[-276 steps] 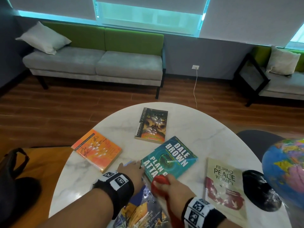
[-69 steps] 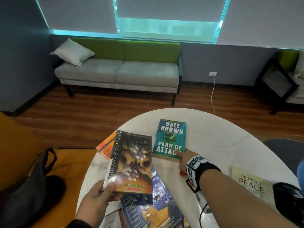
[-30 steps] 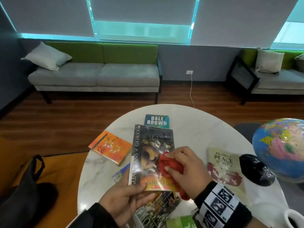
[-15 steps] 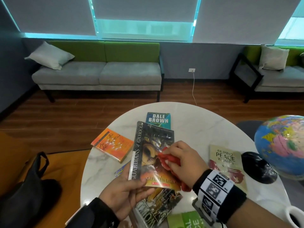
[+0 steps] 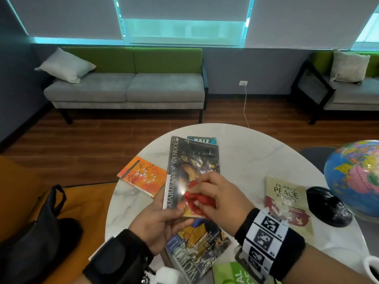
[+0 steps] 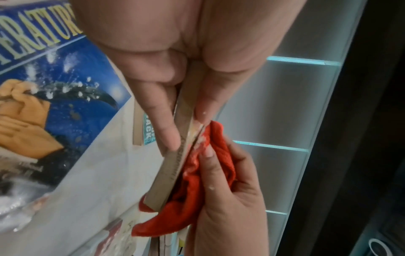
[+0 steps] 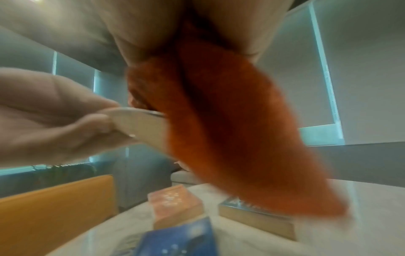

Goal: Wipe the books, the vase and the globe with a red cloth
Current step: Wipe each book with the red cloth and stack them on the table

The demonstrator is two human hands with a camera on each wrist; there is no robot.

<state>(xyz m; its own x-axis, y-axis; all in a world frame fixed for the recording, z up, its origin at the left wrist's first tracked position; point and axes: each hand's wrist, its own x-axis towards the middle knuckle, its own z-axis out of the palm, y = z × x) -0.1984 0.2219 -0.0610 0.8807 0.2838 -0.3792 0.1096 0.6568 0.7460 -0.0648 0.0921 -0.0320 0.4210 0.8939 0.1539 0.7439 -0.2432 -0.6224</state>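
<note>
My left hand [image 5: 162,220] grips the lower edge of the dark Guardians of Ga'Hoole book [image 5: 192,160], holding it tilted above the round marble table [image 5: 256,158]. My right hand [image 5: 217,195] holds the bunched red cloth [image 5: 198,198] and presses it on the book's cover. In the left wrist view the book's edge [image 6: 175,168] sits between the left thumb and fingers, the cloth [image 6: 197,199] against it. The right wrist view shows the cloth [image 7: 230,138] hanging from the palm. The globe [image 5: 354,177] stands at the right edge. No vase is visible.
On the table lie an orange book [image 5: 143,177], a teal Dale Brown book [image 5: 202,140], the Filipino Peace Women book [image 5: 287,203], a blue literature book [image 5: 196,249] and a green one [image 5: 233,273]. A black bag [image 5: 34,232] rests on the orange seat at left.
The right hand with the cloth has slid down the cover toward the book's lower end. The left hand still holds the book raised, tilted a little further away.
</note>
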